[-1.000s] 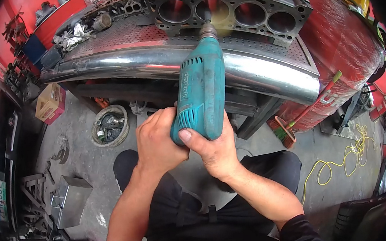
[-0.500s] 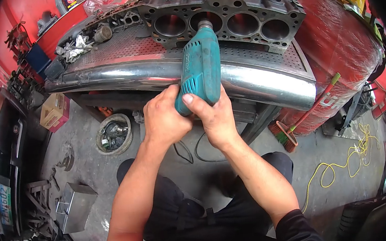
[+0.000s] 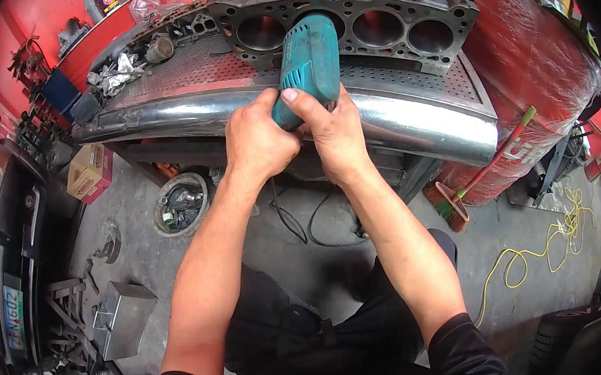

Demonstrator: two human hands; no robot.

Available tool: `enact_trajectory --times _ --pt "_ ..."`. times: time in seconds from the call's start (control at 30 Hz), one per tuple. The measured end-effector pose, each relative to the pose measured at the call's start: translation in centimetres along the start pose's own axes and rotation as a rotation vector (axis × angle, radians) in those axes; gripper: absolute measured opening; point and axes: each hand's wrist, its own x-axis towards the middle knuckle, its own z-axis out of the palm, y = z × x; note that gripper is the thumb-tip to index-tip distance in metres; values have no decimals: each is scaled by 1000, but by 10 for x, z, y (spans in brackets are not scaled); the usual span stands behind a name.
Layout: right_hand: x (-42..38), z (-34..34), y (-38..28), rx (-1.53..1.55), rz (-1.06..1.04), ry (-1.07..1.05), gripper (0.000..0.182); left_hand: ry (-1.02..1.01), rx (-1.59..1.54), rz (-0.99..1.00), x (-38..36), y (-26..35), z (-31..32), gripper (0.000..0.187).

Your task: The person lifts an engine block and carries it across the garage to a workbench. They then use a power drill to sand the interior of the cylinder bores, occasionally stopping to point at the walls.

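Observation:
Both of my hands grip a teal power drill [image 3: 311,65] at its handle end. My left hand [image 3: 260,134] is closed around the grip's left side, and my right hand [image 3: 332,125] wraps the right side with its thumb across the back. The drill points away from me into the second cylinder bore from the left of a dark metal engine block [image 3: 348,10]. Its chuck and whatever is fitted in it are hidden by the drill body. The block rests on a perforated metal bench top [image 3: 180,83] with a rounded shiny front edge [image 3: 418,120].
On the bench's left lie a crumpled rag [image 3: 116,73] and metal parts. Below stand a basket of parts [image 3: 181,206], a cardboard box [image 3: 90,171] and a metal box [image 3: 125,319]. At right are a broom [image 3: 450,205], a yellow cord [image 3: 520,259] and a plastic-wrapped red panel [image 3: 522,69].
The drill and both hands have moved forward, away from me and deeper toward the bore. The chuck, visible before, is now out of sight.

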Motion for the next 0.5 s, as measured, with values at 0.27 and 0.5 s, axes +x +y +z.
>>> enact_trajectory --times 0.27,0.5 --pt "-46 5 -3 -30 -21 -44 63 45 -39 123 -43 -1 -12 31" --pt "-103 17 -8 -50 55 -92 81 77 -45 227 -95 3 -38 27"
